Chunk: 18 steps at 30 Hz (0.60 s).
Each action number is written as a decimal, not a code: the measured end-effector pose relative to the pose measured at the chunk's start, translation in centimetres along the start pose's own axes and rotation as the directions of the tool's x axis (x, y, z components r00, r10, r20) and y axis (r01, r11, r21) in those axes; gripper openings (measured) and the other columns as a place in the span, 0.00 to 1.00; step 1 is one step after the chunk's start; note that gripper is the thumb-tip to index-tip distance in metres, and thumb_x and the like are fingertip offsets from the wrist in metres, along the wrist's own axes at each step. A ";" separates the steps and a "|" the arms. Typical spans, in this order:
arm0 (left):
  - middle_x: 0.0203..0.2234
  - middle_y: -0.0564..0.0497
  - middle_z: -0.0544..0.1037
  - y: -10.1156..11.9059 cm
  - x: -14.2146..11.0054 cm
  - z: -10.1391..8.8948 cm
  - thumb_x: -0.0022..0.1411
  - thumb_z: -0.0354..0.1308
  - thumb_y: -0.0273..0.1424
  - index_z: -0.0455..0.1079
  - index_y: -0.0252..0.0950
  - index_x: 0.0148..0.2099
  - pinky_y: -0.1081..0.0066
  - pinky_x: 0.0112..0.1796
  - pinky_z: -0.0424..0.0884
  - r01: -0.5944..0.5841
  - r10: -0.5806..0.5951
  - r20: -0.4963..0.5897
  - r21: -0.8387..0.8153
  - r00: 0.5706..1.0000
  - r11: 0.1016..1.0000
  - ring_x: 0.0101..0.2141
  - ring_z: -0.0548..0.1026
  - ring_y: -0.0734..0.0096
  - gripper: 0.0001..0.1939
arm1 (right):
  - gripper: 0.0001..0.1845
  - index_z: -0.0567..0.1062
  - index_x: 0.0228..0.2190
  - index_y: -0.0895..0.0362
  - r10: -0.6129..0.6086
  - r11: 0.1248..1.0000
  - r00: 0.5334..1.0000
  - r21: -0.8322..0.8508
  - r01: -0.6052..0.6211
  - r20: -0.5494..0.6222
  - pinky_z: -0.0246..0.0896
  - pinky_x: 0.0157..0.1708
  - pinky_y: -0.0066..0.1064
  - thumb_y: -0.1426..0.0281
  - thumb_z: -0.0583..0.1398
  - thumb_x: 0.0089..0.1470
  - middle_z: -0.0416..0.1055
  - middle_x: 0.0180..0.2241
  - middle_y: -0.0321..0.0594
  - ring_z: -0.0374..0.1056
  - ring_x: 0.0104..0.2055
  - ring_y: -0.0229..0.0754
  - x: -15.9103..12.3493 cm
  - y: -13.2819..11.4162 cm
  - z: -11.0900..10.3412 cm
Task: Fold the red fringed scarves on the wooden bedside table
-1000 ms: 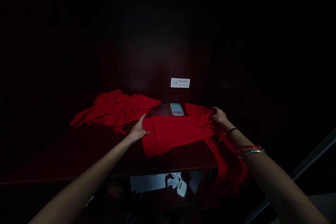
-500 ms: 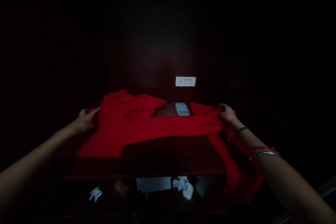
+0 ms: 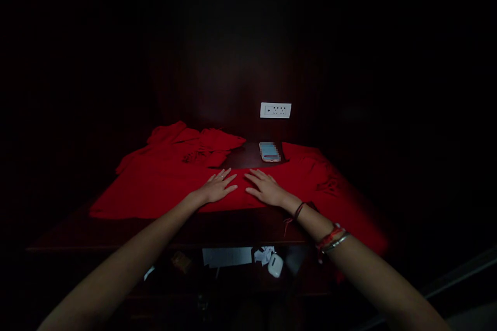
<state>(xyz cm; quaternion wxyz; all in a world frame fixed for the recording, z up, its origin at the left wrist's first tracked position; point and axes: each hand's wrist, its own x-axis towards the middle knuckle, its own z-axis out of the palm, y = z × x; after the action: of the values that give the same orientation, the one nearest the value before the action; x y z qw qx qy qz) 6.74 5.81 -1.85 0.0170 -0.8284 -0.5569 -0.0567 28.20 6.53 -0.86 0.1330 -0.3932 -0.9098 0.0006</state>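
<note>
A long red cloth [image 3: 155,191] lies spread across a dark wooden table [image 3: 233,230]; its right end hangs over the table's right edge. My left hand [image 3: 218,187] rests flat on the middle of the cloth, fingers stretched out. Close beside it, my right hand [image 3: 264,187] also lies flat on the cloth with fingers apart, and bangles and a thread show on that wrist. A second red cloth [image 3: 194,142] is bunched up behind, at the back left.
A phone [image 3: 269,151] lies on the table near the wall, below a white socket plate [image 3: 275,110]. A shelf under the tabletop holds white paper [image 3: 227,257], crumpled scraps and a small white earbud case [image 3: 275,265]. The room around is very dark.
Both hands moved in from the cloth's two ends to its middle and now lie flat on it. The cloth is stretched out wider and flatter than a second ago.
</note>
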 end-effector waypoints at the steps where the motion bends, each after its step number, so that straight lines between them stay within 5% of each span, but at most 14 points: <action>1: 0.56 0.47 0.44 -0.5 -0.2 0.4 0.57 0.33 0.47 0.43 0.41 0.58 0.61 0.50 0.46 -0.012 0.013 0.035 -0.015 0.999 1.000 0.54 0.44 0.64 0.28 | 0.29 0.50 0.52 0.49 0.004 1.000 0.998 0.014 -0.005 0.061 0.39 0.49 0.47 0.52 0.40 0.50 0.45 0.55 0.40 0.39 0.56 0.47 -0.2 -0.4 0.7; 6: 0.56 0.50 0.44 -3.0 -1.7 0.7 0.59 0.32 0.44 0.42 0.44 0.57 0.62 0.50 0.44 -0.068 0.068 0.077 -0.001 0.995 0.998 0.54 0.43 0.67 0.25 | 0.31 0.47 0.53 0.45 0.072 0.997 0.977 0.007 -0.075 0.202 0.29 0.50 0.51 0.49 0.37 0.49 0.40 0.56 0.35 0.34 0.57 0.50 -2.2 0.8 1.1; 11: 0.56 0.47 0.45 -2.1 -1.8 0.0 0.59 0.33 0.44 0.43 0.42 0.57 0.60 0.50 0.44 -0.071 0.070 0.074 0.019 0.995 0.997 0.54 0.44 0.64 0.26 | 0.31 0.48 0.53 0.48 0.099 0.994 0.968 0.019 -0.107 0.229 0.31 0.49 0.53 0.50 0.39 0.49 0.40 0.56 0.40 0.34 0.56 0.52 -2.2 1.4 -0.3; 14: 0.55 0.47 0.49 -0.3 -2.6 -1.2 0.57 0.39 0.45 0.47 0.41 0.56 0.62 0.49 0.47 -0.216 0.215 0.004 0.021 0.976 0.976 0.53 0.48 0.62 0.27 | 0.31 0.53 0.52 0.54 -0.041 0.999 0.993 0.030 0.038 0.110 0.39 0.50 0.46 0.53 0.45 0.49 0.47 0.54 0.44 0.40 0.55 0.48 -2.4 1.0 -1.6; 18: 0.46 0.51 0.63 1.0 -4.3 -2.9 0.56 0.45 0.37 0.57 0.42 0.50 0.73 0.43 0.58 -0.442 0.442 -0.018 0.025 0.897 0.897 0.44 0.63 0.71 0.19 | 0.21 0.62 0.47 0.57 -0.295 0.955 0.955 0.016 0.295 0.036 0.51 0.46 0.32 0.62 0.47 0.52 0.61 0.46 0.43 0.56 0.47 0.39 -4.1 1.2 -2.8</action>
<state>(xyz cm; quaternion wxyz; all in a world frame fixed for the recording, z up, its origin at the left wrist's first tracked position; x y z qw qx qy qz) 5.83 1.19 0.54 0.0444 -0.9323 -0.3547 -0.0554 32.43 4.15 0.69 0.1163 -0.2524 -0.9606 -0.0070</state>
